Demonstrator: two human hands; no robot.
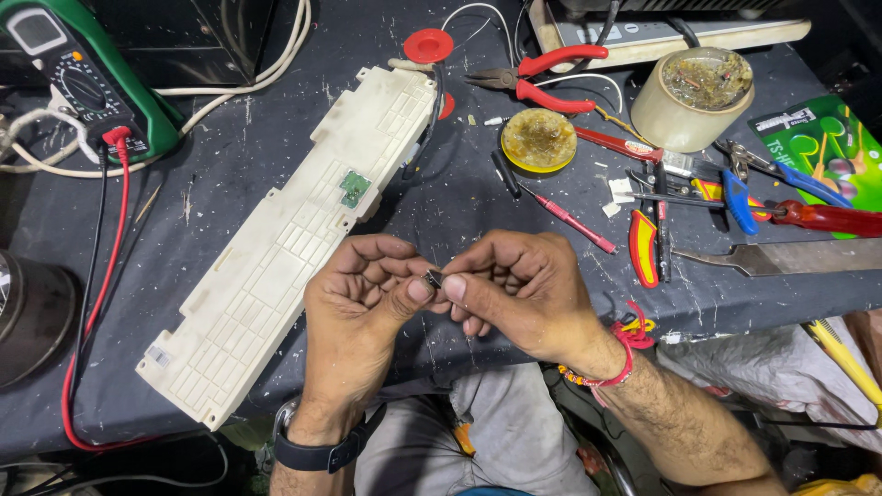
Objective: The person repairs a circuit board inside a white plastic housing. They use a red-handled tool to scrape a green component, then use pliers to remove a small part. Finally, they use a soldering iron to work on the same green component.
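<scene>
**Small Dark Component Pinched Over Workbench**

While both hands met above the near edge of the dark cloth-covered surface [248, 147], a small dark metallic component [433, 276] sat between them. Left hand [363, 294]: thumb and forefinger closed on the component's left end, remaining fingers curled; black watch at the wrist. Right hand [514, 289]: thumb and forefinger pressed on the right end, other fingers folded; red thread band at the wrist.

Items on the surface:
- Long off-white ribbed plastic housing [285, 239], lying diagonally just left of the hands, with a small green circuit board [354, 187] set in it.
- Green multimeter [83, 78], far left corner, red and black leads trailing down.
- Red-handled pliers [542, 78], beyond the hands.
- Round yellow tin of flux [538, 140], beside the pliers.
- Roll of beige tape [691, 96] filled with scraps, far right.
- Red-handled screwdrivers and cutters [735, 197], clustered right.
- Thin red probe [574, 220], just above the right hand.
</scene>
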